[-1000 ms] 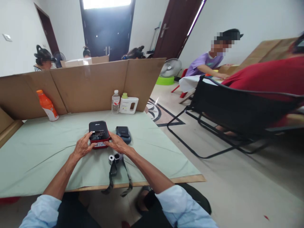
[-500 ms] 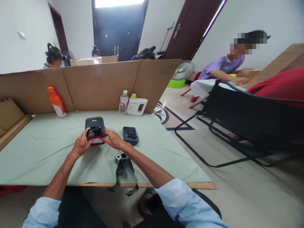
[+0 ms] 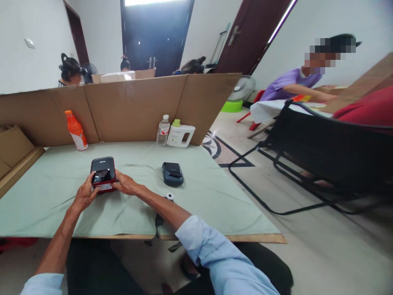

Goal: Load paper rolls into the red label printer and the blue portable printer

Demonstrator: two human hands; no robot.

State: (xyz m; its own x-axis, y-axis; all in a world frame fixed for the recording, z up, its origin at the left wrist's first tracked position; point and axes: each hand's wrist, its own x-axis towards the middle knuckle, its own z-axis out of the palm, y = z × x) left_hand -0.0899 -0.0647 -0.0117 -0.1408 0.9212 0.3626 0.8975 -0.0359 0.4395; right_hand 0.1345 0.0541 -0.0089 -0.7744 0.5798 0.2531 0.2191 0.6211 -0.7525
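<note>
The small printer (image 3: pixel 103 174) — black lid raised, red body, glossy — sits near-left on the green cloth (image 3: pixel 199 192), grasped by left hand (image 3: pixel 83 194) and right hand (image 3: pixel 126 186).

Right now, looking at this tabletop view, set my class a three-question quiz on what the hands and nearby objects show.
1. True or false: both hands touch the red-and-black device.
2. Which lies right of it on the cloth: A) dark small printer, B) orange bottle, C) white jug?
3. What stands behind the table?

Key: 1 true: left hand, right hand. 2 A. 3 A cardboard screen.
</note>
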